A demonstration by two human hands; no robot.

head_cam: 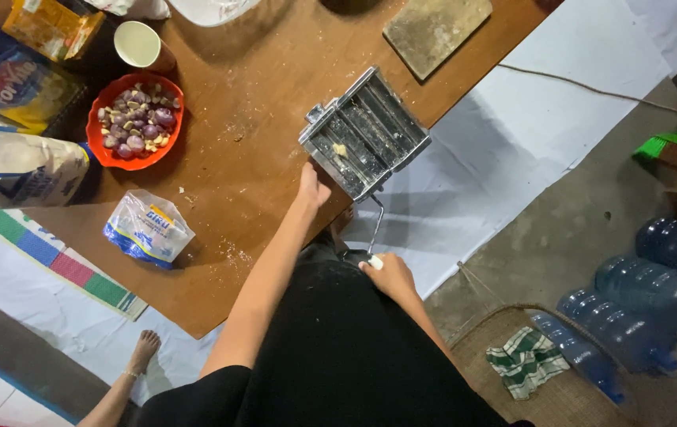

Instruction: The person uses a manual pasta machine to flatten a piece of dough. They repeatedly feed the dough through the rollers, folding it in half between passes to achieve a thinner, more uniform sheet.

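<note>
left hand: pressed flat on near side of metal pasta roller, bracing it at the table edge; not gripping.
right hand: fingers closed round crank handle, below the roller.
dough: small scrap on the rollers, just above left hand.
red bowl: well left of both hands.

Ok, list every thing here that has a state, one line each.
Pasta machine: upright at the table edge, a dough bit on its rollers.
Left hand: pressed on the machine's side.
Right hand: closed on the crank handle.
Red bowl: filled with shallots and garlic.
Cup: upright.
Small plastic bag: lying flat.
</note>
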